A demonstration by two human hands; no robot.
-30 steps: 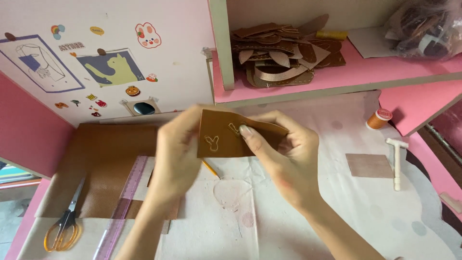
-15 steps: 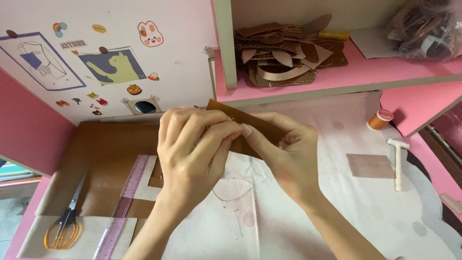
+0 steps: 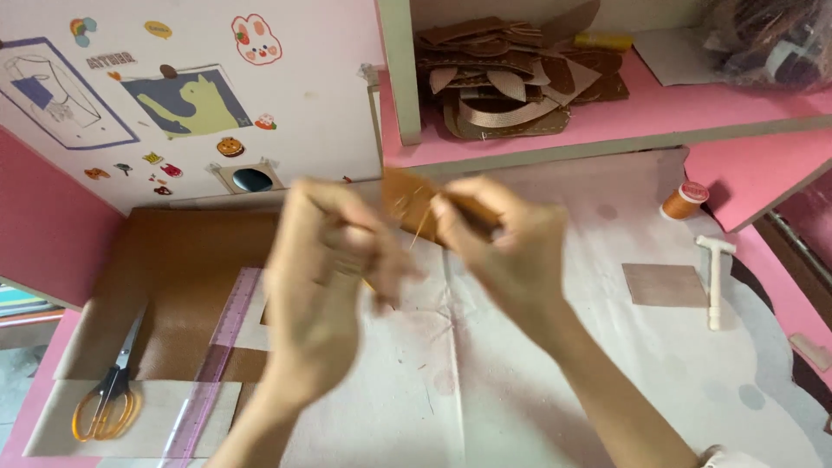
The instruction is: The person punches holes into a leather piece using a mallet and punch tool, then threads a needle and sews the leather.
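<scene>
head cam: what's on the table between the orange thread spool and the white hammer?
Nothing lies there. In the head view, the stretch from the orange thread spool down to the white hammer is bare pale table cover. The brown square patch sits left of the hammer.

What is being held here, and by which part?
The right hand pinches a small brown leather piece at its right edge; the blurred left hand's hold cannot be told.

This is a small home craft corner set up for leatherwork, with a pink shelf holding a stack of cut brown leather pieces. The cloth-covered worktable carries orange-handled scissors, a clear ruler, a white mallet, a spool of orange thread and a large brown sheet. Playful stickers and drawings decorate the white wall panel, giving it a homely, hobbyist look.
</scene>
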